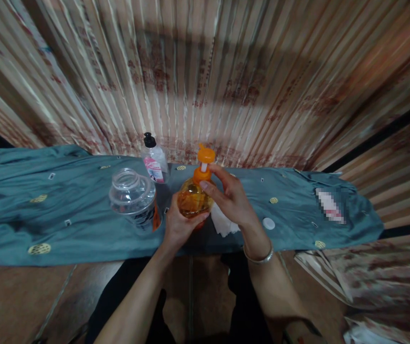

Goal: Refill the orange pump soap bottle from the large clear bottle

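A round, clear pump bottle (pixel 195 199) with amber liquid and an orange pump top (pixel 205 160) is between my hands, tilted slightly. My left hand (pixel 180 223) wraps round the lower left of its body. My right hand (pixel 231 193) grips the orange collar, thumb on the near side and fingers behind it. White tissue (pixel 222 222) lies under my right wrist, partly hidden. To the left stands a clear plastic cup (pixel 133 200) with a domed lid and dark and orange print. Behind the cup is a clear bottle (pixel 156 165) with a black cap and a pink label.
A teal patterned cloth (pixel 83 215) covers the narrow table. A small white round cap (pixel 268 223) and a blurred white-and-pink item (pixel 329 206) lie on the right. Pleated curtain (pixel 205 71) hangs along the back. Dark bars show at both sides.
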Demonstrator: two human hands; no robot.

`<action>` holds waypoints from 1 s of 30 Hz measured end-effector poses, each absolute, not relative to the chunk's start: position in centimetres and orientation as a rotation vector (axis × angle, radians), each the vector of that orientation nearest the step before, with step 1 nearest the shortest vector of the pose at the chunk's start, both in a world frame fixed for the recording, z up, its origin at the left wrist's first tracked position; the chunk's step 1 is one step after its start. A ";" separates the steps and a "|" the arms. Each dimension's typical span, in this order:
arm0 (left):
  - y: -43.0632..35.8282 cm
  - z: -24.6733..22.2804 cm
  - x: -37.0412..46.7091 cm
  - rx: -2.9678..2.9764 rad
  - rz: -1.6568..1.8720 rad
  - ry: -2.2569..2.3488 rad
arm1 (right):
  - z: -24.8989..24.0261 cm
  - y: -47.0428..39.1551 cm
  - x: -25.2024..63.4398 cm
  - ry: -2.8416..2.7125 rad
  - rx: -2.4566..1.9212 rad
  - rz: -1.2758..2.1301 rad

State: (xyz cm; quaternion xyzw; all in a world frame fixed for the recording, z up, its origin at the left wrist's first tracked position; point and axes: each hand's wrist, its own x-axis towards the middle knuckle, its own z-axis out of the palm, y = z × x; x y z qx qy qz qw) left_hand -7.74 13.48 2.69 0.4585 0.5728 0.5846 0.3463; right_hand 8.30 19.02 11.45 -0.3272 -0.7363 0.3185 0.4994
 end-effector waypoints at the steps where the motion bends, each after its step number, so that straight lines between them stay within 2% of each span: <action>1: 13.5 2.7 -7.8 1.187 1.518 1.487 | 11.4 18.9 8.3 -1.788 -0.777 0.776; 8: 13.5 2.6 -7.9 1.175 1.505 1.502 | 11.3 18.9 7.6 -1.672 -0.897 0.686; 15: 13.6 2.5 -7.7 1.152 1.515 1.480 | 12.3 18.6 8.4 -1.804 -0.807 0.784; 22: 13.5 2.5 -7.6 1.156 1.528 1.472 | 11.7 18.7 7.8 -1.663 -0.867 0.709; 30: 13.5 2.7 -7.5 1.154 1.532 1.454 | 12.6 18.7 8.8 -1.790 -0.783 0.849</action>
